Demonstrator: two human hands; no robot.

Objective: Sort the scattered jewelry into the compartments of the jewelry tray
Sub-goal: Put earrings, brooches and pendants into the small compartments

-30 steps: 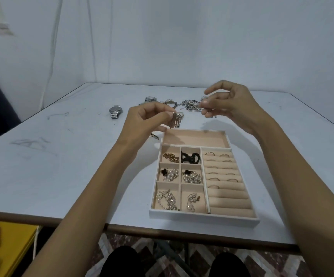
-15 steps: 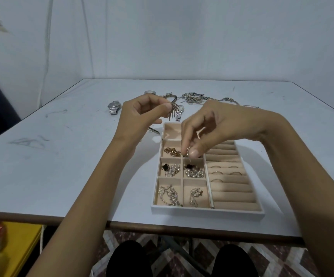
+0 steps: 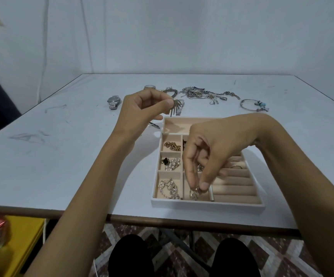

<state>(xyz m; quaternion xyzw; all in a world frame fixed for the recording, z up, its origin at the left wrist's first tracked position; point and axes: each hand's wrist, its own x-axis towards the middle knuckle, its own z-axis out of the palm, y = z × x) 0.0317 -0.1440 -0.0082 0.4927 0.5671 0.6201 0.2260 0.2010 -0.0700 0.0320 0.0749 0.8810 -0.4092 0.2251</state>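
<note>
My right hand (image 3: 212, 156) reaches down into the jewelry tray (image 3: 208, 202), thumb and forefinger pinched on a small silver earring (image 3: 195, 193) low in the nearest middle compartment. I'd say I am setting it there because that cell holds silver pieces of its kind; whether it already rests on the lining I cannot tell. My left hand (image 3: 142, 110) hangs above the table (image 3: 62, 156) just beyond the tray's far left corner, fingers curled and pinching a fringed earring (image 3: 177, 108) by its top so the tassels hang free, probably waiting its turn. The left column is sorted by type: gold chain links (image 3: 172, 146), pearl earrings (image 3: 171, 162), then a pearl-and-silver cluster (image 3: 169, 188). The ring rolls (image 3: 236, 184) on the right grip bands upright. Unsorted at the far side lie a wristwatch (image 3: 114, 101), a tangle of chains (image 3: 206, 94) and a charm bangle (image 3: 252, 103).
</note>
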